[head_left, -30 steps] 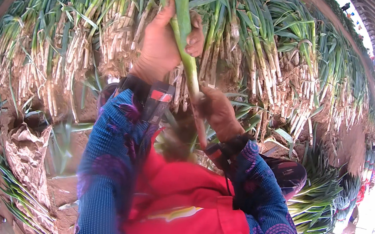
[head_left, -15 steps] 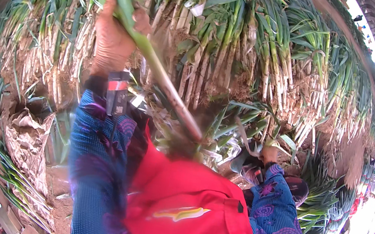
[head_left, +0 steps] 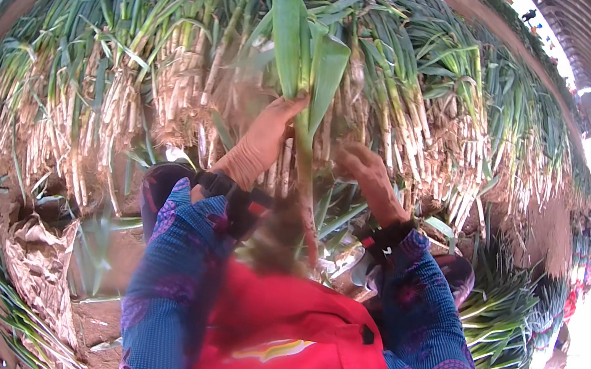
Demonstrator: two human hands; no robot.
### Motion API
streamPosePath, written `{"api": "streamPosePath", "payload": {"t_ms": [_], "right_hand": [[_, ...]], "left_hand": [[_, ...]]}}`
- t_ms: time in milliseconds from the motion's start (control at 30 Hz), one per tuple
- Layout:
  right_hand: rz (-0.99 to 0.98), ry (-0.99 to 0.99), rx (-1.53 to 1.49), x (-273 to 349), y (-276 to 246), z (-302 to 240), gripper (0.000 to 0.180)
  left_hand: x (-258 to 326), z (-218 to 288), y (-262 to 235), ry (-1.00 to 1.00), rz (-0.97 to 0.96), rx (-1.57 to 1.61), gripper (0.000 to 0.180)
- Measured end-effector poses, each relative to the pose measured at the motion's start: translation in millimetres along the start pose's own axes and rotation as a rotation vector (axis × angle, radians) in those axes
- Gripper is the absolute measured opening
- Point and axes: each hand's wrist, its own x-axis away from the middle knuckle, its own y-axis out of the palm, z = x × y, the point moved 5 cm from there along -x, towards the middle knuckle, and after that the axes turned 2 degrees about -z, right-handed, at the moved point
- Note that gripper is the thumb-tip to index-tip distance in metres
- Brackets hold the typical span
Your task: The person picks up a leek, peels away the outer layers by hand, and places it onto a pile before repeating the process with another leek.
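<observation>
My left hand [head_left: 264, 137] is wrapped round a leek [head_left: 304, 170], just where its pale stalk turns to green leaves. The leek stands nearly upright in front of me, leaves up, with its root end hanging above my lap and blurred there. To the right of the stalk is my right hand [head_left: 372, 181], its fingers loosely bent and a little apart from the leek. I see nothing in that hand, though its fingertips are partly smeared.
Rows of leeks [head_left: 414, 118] lie across the ground ahead. Loose leaves and peelings [head_left: 338, 257] are by my lap, below a red apron [head_left: 288, 330]. A crumpled sack [head_left: 39, 267] lies at left; more leeks [head_left: 497, 325] are at right.
My left hand has brought the leek down and right from the upper left, turning it from slanted to nearly upright. My right hand has risen from low on the right to beside the stalk.
</observation>
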Motion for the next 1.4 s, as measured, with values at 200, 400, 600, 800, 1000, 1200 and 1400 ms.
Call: {"api": "streamPosePath", "payload": {"t_ms": [200,400,600,800,1000,1200,1400], "right_hand": [[-0.054,-0.152,-0.047,7,19,-48,0.028],[-0.087,-0.058,-0.108,2,17,-35,0.036],[0.013,0.074,0.011,-18,13,-10,0.032],[0.121,-0.024,0.091,-20,14,6,0.028],[0.107,0.016,-0.200,-4,10,-5,0.028],[-0.127,-0.003,-0.466,17,24,-37,0.034],[-0.088,-0.089,-0.300,23,39,-23,0.036]], "left_hand": [[-7,-21,16,0.033,-0.112,-0.245,0.040],[-10,-35,18,0.138,-0.088,-0.386,0.040],[-6,-37,24,0.109,0.016,-0.570,0.035],[1,-33,25,0.134,0.027,-0.681,0.037],[6,-21,34,0.125,-0.215,-0.440,0.027],[14,2,29,0.128,-0.302,-0.383,0.032],[17,3,24,0.155,-0.303,-0.354,0.035]]}}
